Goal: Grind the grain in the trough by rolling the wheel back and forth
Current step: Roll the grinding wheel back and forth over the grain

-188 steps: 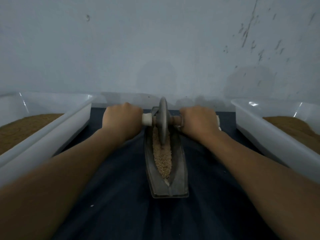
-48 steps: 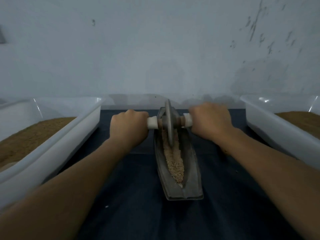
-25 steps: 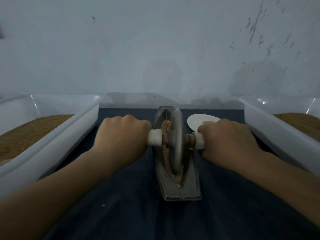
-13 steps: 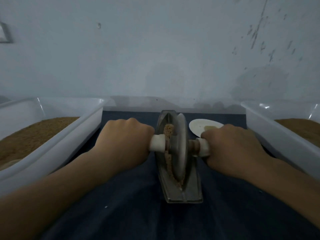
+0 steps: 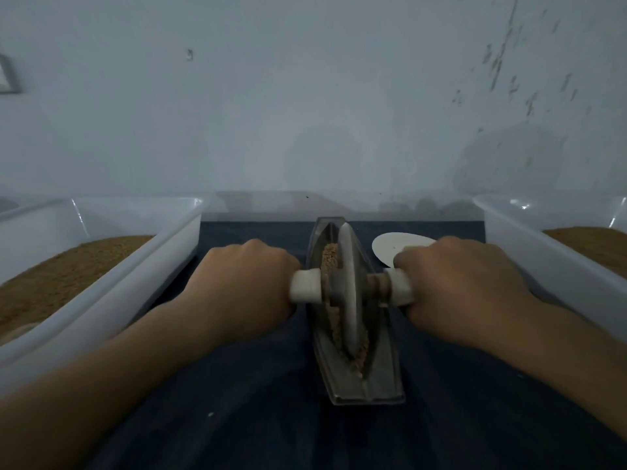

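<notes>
A grey boat-shaped trough point(image 5: 380, 378) lies lengthwise on a dark blue cloth point(image 5: 258, 418) in front of me. Tan grain point(image 5: 328, 262) fills its groove, heaped behind and under the wheel. The grey metal wheel point(image 5: 349, 293) stands upright in the groove at the trough's middle, on an axle with white handle ends. My left hand point(image 5: 244, 286) grips the left handle point(image 5: 305, 286). My right hand point(image 5: 464, 286) grips the right handle point(image 5: 400, 290). Both fists hide most of the handles.
Two white plastic bins flank the cloth: the left bin point(image 5: 142, 276) and the right bin point(image 5: 529, 252), each holding brown ground meal. A small white dish point(image 5: 390, 247) lies beyond my right hand. A pale wall rises close behind the trough.
The wheel has rolled from the trough's far end toward me to its middle, uncovering the white dish. In the last half second it has barely shifted.
</notes>
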